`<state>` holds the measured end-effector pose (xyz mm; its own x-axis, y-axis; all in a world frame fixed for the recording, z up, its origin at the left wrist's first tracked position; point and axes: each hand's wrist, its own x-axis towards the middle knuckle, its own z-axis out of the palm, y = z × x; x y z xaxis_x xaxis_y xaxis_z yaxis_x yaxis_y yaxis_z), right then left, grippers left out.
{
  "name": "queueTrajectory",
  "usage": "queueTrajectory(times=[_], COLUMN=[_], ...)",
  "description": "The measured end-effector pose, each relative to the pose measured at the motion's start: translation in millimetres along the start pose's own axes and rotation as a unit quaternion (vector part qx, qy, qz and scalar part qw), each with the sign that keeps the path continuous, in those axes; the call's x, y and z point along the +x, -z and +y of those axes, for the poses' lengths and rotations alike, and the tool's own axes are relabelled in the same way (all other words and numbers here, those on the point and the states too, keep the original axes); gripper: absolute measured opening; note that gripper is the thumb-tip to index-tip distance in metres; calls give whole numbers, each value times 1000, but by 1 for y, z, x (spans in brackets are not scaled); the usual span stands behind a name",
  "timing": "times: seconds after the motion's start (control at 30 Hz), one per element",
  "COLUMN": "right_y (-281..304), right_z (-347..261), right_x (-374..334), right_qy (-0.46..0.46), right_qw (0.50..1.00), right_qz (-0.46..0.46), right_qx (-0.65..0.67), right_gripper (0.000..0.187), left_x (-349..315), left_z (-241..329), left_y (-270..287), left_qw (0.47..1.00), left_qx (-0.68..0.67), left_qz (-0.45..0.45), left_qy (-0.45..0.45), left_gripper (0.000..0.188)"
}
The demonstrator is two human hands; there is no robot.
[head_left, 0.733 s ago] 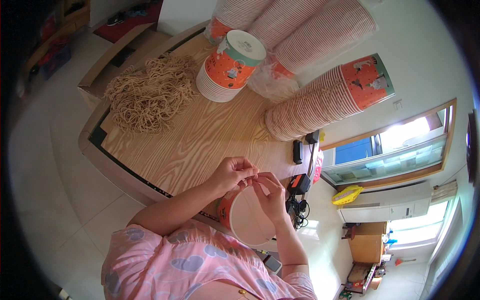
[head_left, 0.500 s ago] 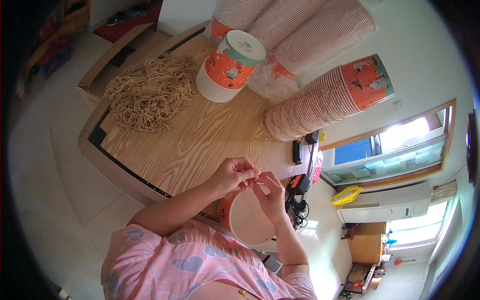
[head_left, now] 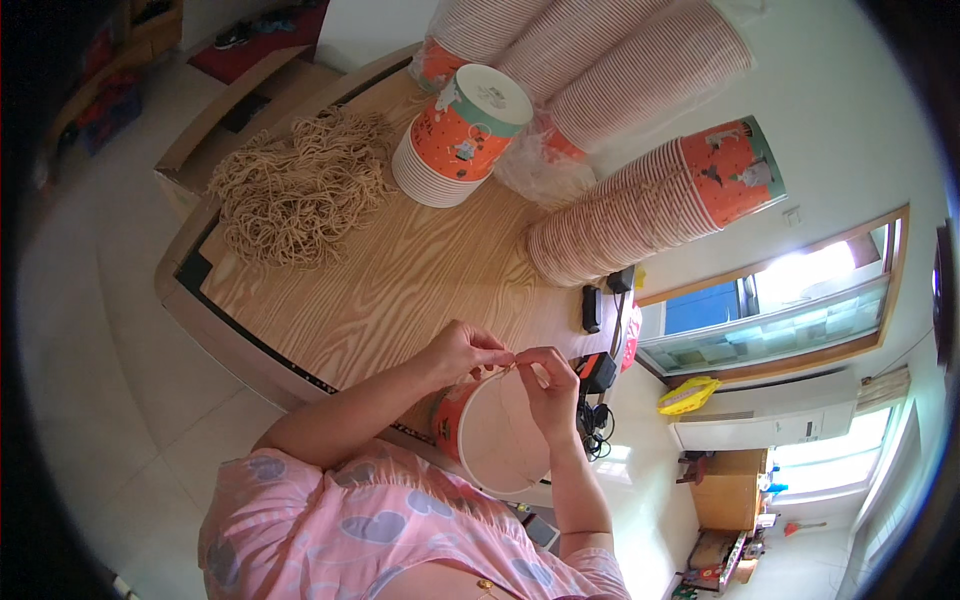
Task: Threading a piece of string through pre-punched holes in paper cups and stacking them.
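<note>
An orange paper bucket with a white inside rests against my lap at the table's near edge, its wide mouth facing up toward me. A thin tan cord hangs across that mouth. At the bucket's far rim, my left hand pinches the cord between thumb and fingertips. My right hand meets it there, also closed in a pinch on the cord, with its wrist over the right side of the rim. The exact crossing of cord between the fingertips is too small to make out.
On the wood-grain table lies a tangled heap of tan cord. Nearby stand a short upturned bucket stack, a long leaning stack and plastic-wrapped stacks. A black adapter and cables sit at the right edge.
My fingertips have shifted slightly down toward the bucket's rim and drawn closer together. The right hand has moved a little to the right, and more cord shows across the bucket's mouth.
</note>
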<state>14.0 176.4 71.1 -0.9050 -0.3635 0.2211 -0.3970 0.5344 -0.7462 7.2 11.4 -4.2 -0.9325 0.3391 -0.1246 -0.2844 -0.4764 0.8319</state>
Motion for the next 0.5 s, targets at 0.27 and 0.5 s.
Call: queueTrajectory(times=[0.27,0.5], right_y=[1,-3], right_z=[3,2], right_x=[1,-1], right_qy=[7,-82], right_qw=[1000,996], right_qz=[-3,4], right_qx=[-12,29], right_gripper=[12,12], left_x=[1,-8], left_z=[2,9], left_y=[-1,-1], left_qw=[999,999], left_qx=[43,45], left_qz=[-24,11], left_qy=[9,-15], left_gripper=[15,14])
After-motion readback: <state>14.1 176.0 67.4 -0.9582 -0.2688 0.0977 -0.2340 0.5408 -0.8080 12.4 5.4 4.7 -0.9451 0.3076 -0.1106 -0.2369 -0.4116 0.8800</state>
